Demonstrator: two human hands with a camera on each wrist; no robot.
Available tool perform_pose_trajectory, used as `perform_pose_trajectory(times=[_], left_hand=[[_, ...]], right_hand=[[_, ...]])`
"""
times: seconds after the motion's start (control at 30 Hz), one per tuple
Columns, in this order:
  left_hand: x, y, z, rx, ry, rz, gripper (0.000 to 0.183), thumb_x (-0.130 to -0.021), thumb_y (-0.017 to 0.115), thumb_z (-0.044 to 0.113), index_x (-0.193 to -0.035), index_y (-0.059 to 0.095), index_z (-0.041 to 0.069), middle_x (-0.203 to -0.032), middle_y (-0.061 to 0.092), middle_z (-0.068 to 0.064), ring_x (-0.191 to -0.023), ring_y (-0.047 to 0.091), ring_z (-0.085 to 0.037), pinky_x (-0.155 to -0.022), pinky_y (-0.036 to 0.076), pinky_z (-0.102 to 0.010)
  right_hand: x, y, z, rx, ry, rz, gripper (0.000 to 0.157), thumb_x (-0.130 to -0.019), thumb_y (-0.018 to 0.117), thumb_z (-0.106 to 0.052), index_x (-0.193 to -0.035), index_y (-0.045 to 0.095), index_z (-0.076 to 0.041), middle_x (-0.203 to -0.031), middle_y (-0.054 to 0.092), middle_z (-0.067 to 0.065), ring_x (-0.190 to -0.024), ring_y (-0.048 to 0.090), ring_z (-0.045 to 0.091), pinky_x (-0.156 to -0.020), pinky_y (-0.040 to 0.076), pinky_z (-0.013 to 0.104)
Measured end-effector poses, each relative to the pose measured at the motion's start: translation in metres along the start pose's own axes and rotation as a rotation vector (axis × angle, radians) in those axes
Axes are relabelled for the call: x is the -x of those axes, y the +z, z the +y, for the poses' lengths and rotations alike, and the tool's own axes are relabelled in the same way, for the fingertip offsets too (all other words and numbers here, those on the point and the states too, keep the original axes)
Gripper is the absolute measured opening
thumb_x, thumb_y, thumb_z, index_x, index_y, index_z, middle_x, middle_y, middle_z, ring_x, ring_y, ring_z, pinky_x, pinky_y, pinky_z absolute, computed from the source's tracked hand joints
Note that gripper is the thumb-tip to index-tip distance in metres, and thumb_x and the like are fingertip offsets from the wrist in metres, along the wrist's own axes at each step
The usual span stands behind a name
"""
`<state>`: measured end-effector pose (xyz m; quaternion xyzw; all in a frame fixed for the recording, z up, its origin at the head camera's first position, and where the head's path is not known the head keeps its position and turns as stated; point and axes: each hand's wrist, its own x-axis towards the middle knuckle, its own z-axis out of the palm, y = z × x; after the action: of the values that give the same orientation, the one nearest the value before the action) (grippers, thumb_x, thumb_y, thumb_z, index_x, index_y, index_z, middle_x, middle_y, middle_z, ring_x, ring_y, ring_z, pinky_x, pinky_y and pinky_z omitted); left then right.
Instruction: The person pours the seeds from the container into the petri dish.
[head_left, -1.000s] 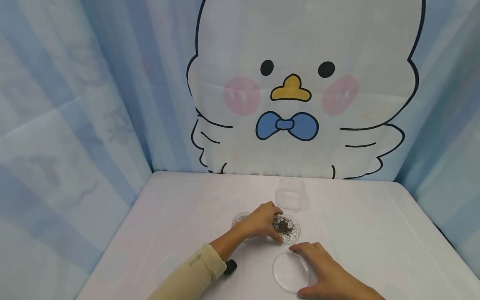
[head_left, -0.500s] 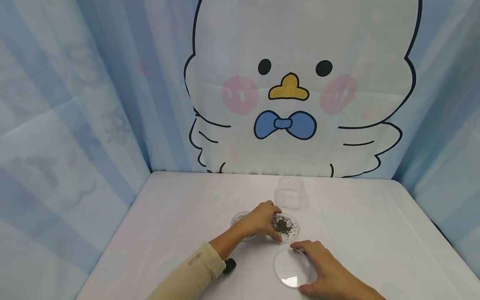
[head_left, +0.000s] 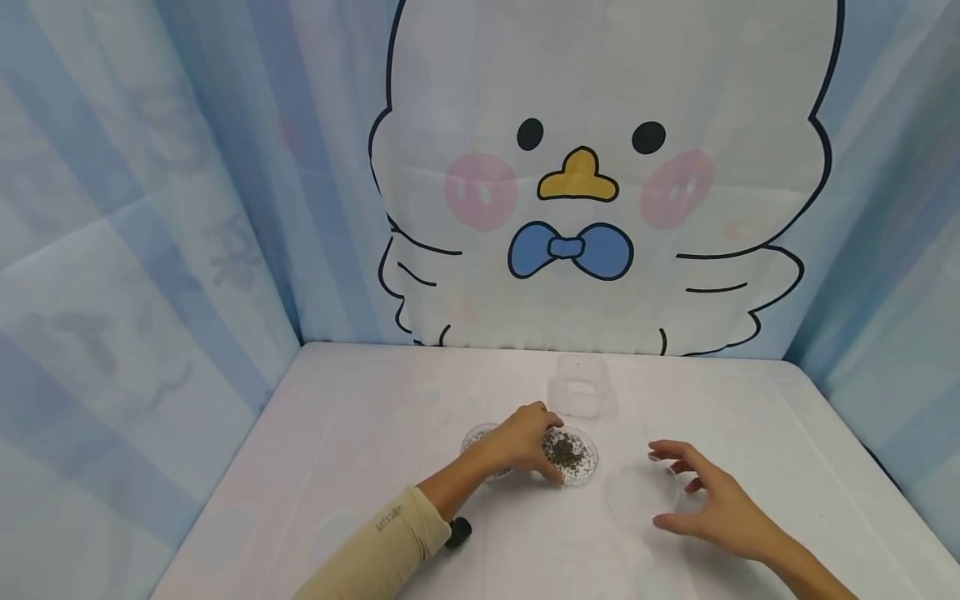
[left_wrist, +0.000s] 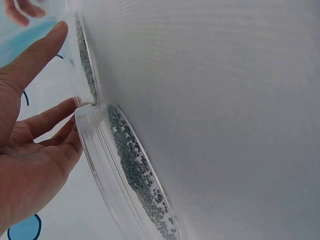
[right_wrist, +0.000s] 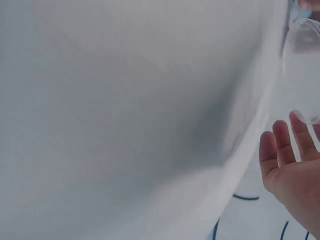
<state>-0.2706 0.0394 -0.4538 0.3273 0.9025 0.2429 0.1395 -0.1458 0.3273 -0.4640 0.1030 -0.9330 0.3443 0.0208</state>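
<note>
My left hand [head_left: 517,442] holds the near-left rim of a clear petri dish [head_left: 568,455] of small dark grains. In the left wrist view its thumb and fingers span this dish's wall [left_wrist: 86,62]. A second petri dish [left_wrist: 135,170] with similar grains stands beside it, partly under my left wrist in the head view. Off the table to the right, my right hand [head_left: 716,504] grips the edge of a clear round lid [head_left: 637,496], blurred in the head view. The right wrist view shows the lid [right_wrist: 302,70] raised near the fingertips.
A clear plastic box [head_left: 581,387] stands behind the dishes. A small black object [head_left: 459,533] lies beside my left sleeve. The table [head_left: 360,417] has a pale cloth, with patterned curtains [head_left: 225,167] on three sides.
My right hand has lifted the round lid from the table front and moved it right and away from me. The left hand stays at the dish.
</note>
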Motion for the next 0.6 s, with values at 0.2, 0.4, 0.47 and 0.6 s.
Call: perform_pose_trajectory(times=[0.2,0.4,0.47,0.6], left_hand=[[0.001,-0.001,0.0,0.023,0.009,-0.004,0.082,-0.068,0.101,0.03,-0.137,0.065,0.004,-0.121,0.063,-0.009,-0.106,0.061,-0.016,-0.1,0.054,-0.028],[0.0,0.002,-0.003,0.017,0.008,0.002,0.083,-0.067,0.101,0.032,-0.137,0.066,0.005,-0.12,0.063,-0.007,-0.104,0.06,-0.013,-0.098,0.053,-0.026],[0.0,0.002,-0.003,0.014,0.0,0.001,0.083,-0.067,0.101,0.033,-0.137,0.066,0.006,-0.12,0.062,-0.007,-0.105,0.06,-0.014,-0.099,0.053,-0.026],[0.002,0.0,-0.002,0.019,-0.01,0.003,0.083,-0.067,0.101,0.032,-0.138,0.066,0.006,-0.121,0.062,-0.007,-0.106,0.06,-0.015,-0.1,0.053,-0.027]], right_hand=[[-0.018,-0.02,0.013,-0.25,0.044,0.06,0.077,-0.09,0.082,-0.015,-0.155,0.041,-0.014,-0.147,0.054,0.01,-0.12,0.055,-0.004,-0.092,0.05,0.016],[-0.04,-0.022,0.016,-0.457,0.131,0.061,0.074,-0.097,0.073,-0.012,-0.159,0.034,-0.022,-0.15,0.04,0.013,-0.129,0.06,0.025,-0.09,0.054,0.015],[-0.047,-0.019,0.015,-0.487,0.137,0.055,0.075,-0.096,0.075,-0.012,-0.159,0.034,-0.02,-0.15,0.038,0.018,-0.125,0.063,0.019,-0.089,0.056,0.017],[-0.059,-0.009,0.014,-0.476,0.101,0.038,0.08,-0.093,0.08,-0.013,-0.158,0.033,-0.013,-0.148,0.04,0.022,-0.114,0.063,-0.003,-0.088,0.057,0.019]])
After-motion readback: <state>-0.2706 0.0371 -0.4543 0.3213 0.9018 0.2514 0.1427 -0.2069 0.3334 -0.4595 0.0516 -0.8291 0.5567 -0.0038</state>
